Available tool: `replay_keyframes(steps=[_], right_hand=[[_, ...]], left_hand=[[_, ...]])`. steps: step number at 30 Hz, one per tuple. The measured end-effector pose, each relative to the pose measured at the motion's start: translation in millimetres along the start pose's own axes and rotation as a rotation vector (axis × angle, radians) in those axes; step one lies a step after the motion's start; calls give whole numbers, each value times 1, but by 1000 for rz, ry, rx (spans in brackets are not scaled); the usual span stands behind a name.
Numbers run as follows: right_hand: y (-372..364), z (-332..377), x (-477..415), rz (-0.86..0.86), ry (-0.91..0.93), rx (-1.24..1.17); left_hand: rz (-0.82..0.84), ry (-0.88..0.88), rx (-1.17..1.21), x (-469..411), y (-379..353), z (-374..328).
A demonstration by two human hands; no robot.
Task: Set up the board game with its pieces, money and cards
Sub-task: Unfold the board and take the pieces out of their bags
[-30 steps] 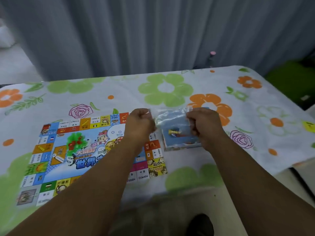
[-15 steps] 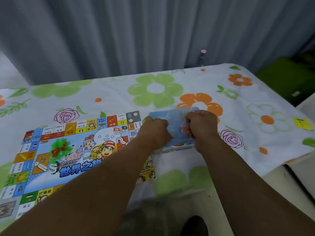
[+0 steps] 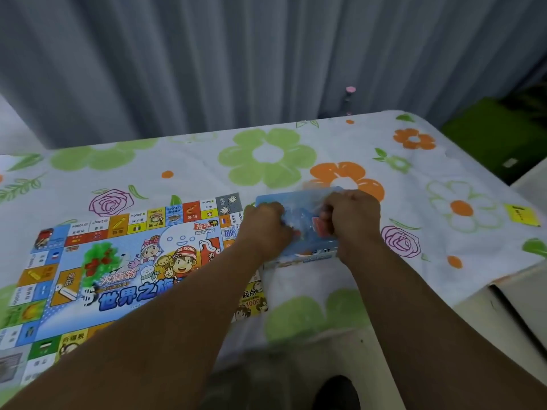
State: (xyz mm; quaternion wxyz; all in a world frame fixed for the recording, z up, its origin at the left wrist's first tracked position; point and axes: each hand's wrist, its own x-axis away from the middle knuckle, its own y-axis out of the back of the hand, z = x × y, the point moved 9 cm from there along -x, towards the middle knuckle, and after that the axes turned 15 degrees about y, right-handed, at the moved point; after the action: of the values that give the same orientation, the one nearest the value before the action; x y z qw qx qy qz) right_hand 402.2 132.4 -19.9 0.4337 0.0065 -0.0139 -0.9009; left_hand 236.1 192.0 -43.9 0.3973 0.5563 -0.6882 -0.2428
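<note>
Both hands work at one clear plastic bag [image 3: 303,221], just off the right edge of the game board [image 3: 133,261]. Your left hand [image 3: 266,224] and right hand [image 3: 353,216] have their fingers curled, each pinching one end of the bag. The bag sits over the blue box [image 3: 307,254], resting or hovering, cannot tell which. The box lies just beside the board's right edge; its contents are hidden.

Inside the bag: something red, blurred, pieces not countable.

Judgement: the film is thin, soft, slick and near weightless, with small loose contents. Take the two lips at the mouth and part them gently, low over the box, so strays don't roll off.
</note>
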Motion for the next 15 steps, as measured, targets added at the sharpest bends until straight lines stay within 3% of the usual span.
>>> replay_keyframes(steps=[6, 15], right_hand=[[-4, -5, 3, -13, -71, -64], [-37, -32, 26, 185, -265, -28]], left_hand=[[-65, 70, 219, 8, 31, 17], [-47, 241, 412, 20, 59, 69]])
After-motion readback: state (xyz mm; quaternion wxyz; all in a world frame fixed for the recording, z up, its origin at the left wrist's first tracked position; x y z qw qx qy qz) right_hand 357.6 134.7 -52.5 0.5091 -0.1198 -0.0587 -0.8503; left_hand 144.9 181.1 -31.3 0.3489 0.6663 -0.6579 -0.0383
